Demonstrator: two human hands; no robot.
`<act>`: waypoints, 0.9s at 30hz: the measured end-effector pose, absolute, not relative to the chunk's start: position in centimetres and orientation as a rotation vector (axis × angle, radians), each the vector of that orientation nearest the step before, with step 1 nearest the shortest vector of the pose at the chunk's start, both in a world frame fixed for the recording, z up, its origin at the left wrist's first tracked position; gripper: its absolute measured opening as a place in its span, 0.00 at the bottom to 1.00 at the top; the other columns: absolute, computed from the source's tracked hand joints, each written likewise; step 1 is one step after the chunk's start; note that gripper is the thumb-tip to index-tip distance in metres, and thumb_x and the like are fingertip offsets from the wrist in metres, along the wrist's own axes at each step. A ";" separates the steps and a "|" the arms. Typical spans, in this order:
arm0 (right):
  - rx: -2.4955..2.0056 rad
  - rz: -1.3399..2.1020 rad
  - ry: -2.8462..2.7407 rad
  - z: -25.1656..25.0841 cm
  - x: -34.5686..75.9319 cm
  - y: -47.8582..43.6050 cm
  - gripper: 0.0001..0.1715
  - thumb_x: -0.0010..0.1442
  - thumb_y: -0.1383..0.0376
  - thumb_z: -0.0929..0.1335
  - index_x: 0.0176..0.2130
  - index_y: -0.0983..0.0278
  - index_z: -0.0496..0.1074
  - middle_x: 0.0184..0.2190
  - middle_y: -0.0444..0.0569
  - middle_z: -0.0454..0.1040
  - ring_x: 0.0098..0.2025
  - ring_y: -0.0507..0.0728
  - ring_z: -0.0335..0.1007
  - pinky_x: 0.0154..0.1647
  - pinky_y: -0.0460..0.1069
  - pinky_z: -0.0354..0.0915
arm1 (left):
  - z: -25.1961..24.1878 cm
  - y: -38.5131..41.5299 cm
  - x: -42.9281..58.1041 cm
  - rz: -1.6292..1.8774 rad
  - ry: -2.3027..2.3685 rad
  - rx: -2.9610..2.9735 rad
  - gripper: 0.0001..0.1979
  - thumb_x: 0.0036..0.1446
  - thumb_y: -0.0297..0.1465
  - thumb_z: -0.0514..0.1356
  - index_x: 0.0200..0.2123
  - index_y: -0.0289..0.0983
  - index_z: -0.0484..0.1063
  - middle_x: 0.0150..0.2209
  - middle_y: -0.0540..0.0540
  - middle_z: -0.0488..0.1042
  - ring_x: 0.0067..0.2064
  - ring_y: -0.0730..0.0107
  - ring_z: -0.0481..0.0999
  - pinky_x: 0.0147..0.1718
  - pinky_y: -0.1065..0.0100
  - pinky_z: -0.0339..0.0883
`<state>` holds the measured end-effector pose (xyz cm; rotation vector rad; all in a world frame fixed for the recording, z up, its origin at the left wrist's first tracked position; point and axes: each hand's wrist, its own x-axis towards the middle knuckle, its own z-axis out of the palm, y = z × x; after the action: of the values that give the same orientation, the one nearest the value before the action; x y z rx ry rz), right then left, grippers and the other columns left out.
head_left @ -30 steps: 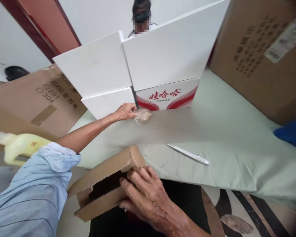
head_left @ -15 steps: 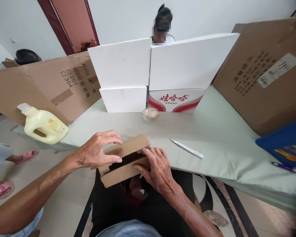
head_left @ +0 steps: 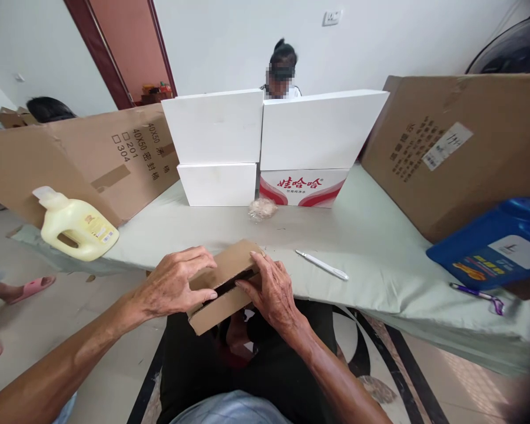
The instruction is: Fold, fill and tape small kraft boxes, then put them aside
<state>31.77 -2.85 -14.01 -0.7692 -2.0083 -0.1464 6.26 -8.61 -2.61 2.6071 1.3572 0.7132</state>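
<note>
A small brown cardboard box [head_left: 228, 266] with a dark open slot rests at the near edge of the pale green table [head_left: 380, 247], over my lap. My left hand [head_left: 176, 282] grips its left end, fingers curled over the top and thumb at the slot. My right hand [head_left: 271, 288] clasps the right end, fingers pressed on the flap. A white pen-like tool [head_left: 321, 265] lies on the table just right of the box. A small clear bag of brownish stuff [head_left: 262, 208] sits farther back, by the white boxes.
White boxes [head_left: 274, 141], one with red print, stand at the back; a person sits behind them. Large brown cartons stand left [head_left: 83, 159] and right [head_left: 459, 147]. A yellow jug [head_left: 73, 225] lies at left, a blue container [head_left: 494, 247] and purple pen [head_left: 477, 294] at right.
My left hand came back from the small bag near the white boxes and took hold of the cardboard box's left end. The view swung upright, and the box's slot has narrowed.
</note>
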 end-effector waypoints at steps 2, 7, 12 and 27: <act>-0.791 -0.181 -1.963 -14.2 31.6 -2.8 0.33 0.80 0.52 0.66 0.72 0.67 0.61 0.52 0.64 0.82 0.52 0.67 0.81 0.49 0.57 0.71 | -2.7 -8.5 6.5 0.712 1.345 2.630 0.12 0.61 0.29 0.71 0.47 0.39 0.78 0.49 0.43 0.83 0.47 0.60 0.84 0.47 0.62 0.79; -0.825 -0.168 -1.940 -14.0 31.8 -2.9 0.30 0.79 0.54 0.67 0.71 0.66 0.64 0.48 0.60 0.82 0.48 0.65 0.81 0.45 0.55 0.71 | -2.7 -7.9 7.4 0.782 1.217 2.623 0.04 0.66 0.24 0.65 0.40 0.38 0.79 0.42 0.46 0.82 0.42 0.66 0.82 0.43 0.65 0.75; -0.821 -0.211 -2.002 -13.2 31.5 -2.8 0.20 0.80 0.55 0.67 0.61 0.65 0.72 0.43 0.56 0.81 0.41 0.61 0.78 0.40 0.53 0.67 | -2.7 -8.1 7.5 0.827 1.231 2.471 0.07 0.69 0.23 0.63 0.40 0.38 0.80 0.42 0.46 0.81 0.42 0.69 0.81 0.43 0.68 0.73; -0.794 -0.179 -1.860 -12.5 29.8 -2.2 0.07 0.80 0.63 0.66 0.48 0.62 0.74 0.33 0.47 0.80 0.33 0.55 0.76 0.35 0.49 0.64 | -2.8 -8.4 8.0 0.834 1.402 2.187 0.12 0.72 0.28 0.55 0.32 0.40 0.66 0.37 0.49 0.72 0.38 0.68 0.71 0.39 0.65 0.66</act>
<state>29.77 -2.21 -12.51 -0.7944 -1.8601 -0.1792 7.97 -8.36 -2.76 2.1868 1.4024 0.8340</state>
